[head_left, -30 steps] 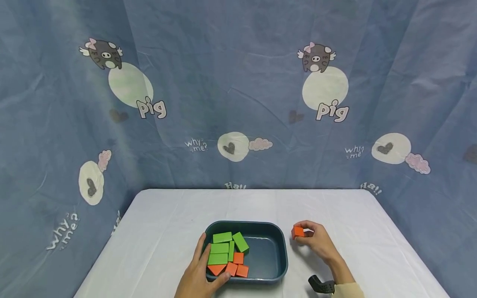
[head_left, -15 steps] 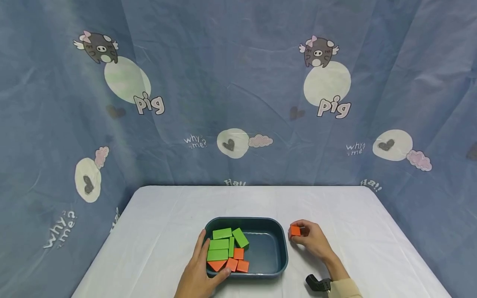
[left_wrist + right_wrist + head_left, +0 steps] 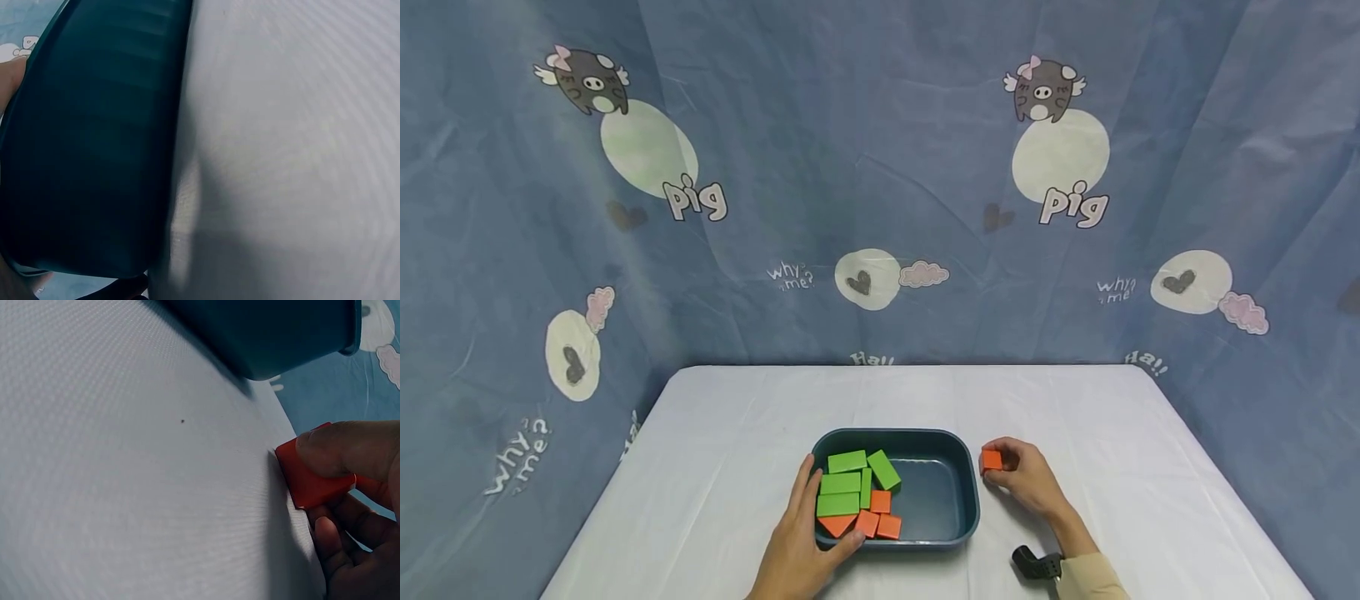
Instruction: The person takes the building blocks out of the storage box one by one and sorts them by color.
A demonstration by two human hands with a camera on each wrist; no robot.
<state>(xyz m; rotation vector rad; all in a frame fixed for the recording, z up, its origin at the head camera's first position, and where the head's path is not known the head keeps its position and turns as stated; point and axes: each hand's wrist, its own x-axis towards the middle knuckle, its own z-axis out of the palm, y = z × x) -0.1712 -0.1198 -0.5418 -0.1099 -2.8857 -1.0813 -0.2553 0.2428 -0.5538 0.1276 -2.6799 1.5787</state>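
Orange cube (image 3: 992,459) is pinched in the right hand (image 3: 1024,479), thumb and fingers (image 3: 334,450) curled round it. It is held low, at or just on the counter (image 3: 737,450), just beside the right wall of the dark teal tub (image 3: 970,500). From the right wrist view its lower edge appears to meet the cloth; full contact cannot be confirmed.

Change over the last second: the cube was held slightly higher and a little farther from the tub; it has since been brought down and closer in. Judged from this, the cube is being set down outside the tub rather than carried into it.

Left hand (image 3: 801,546) is laid on the tub's near left corner, thumb along the left rim, fingers curled over the front rim; that grip is unchanged. The left wrist view shows only the tub's outer wall and white cloth.

Count inside the tub, all crowded to the left half:
- green blocks (image 3: 847,461): five made out, one standing on edge
- orange pieces (image 3: 880,501): four — three small cubes and one triangular wedge (image 3: 838,524)

With the held cube, five orange pieces in all. The right half of the tub floor holds nothing.

A black wrist mount (image 3: 1033,563) is seen at the right sleeve.
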